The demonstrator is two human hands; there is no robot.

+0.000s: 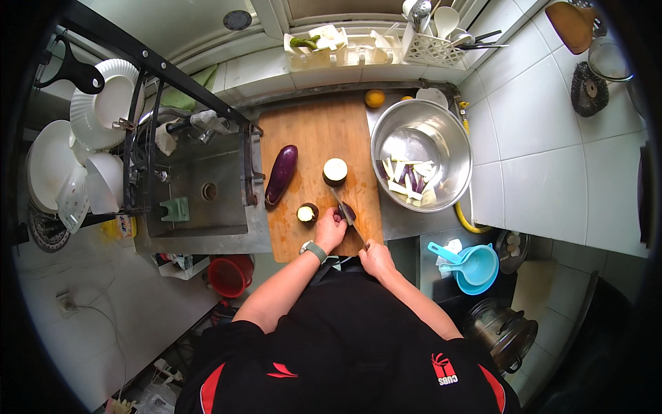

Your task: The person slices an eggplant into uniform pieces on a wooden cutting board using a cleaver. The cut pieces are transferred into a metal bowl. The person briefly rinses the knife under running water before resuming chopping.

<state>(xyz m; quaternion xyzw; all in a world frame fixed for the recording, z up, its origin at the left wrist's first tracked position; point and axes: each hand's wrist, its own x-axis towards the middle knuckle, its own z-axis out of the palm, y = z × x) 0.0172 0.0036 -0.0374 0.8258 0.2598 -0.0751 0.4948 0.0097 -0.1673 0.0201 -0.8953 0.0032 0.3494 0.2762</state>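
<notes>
On a wooden cutting board (315,124), my left hand (330,230) holds a dark purple piece of eggplant (347,211) near the board's front edge. My right hand (377,259) grips a kitchen knife (353,222) by its handle, and the blade lies at that piece. Two cut eggplant chunks stand upright with pale faces up: a larger one (335,172) beyond the blade and a smaller one (307,213) left of my left hand. A whole eggplant (282,173) rests at the board's left side. Pale and purple eggplant strips (408,178) lie in a steel bowl (460,155) at the right.
Left of the board is a steel sink (207,222) beneath a black dish rack (196,93) with white plates. An orange fruit (375,98) sits behind the board. Blue plastic strainers (476,266) are at the lower right; a red bucket (230,277) stands below the counter.
</notes>
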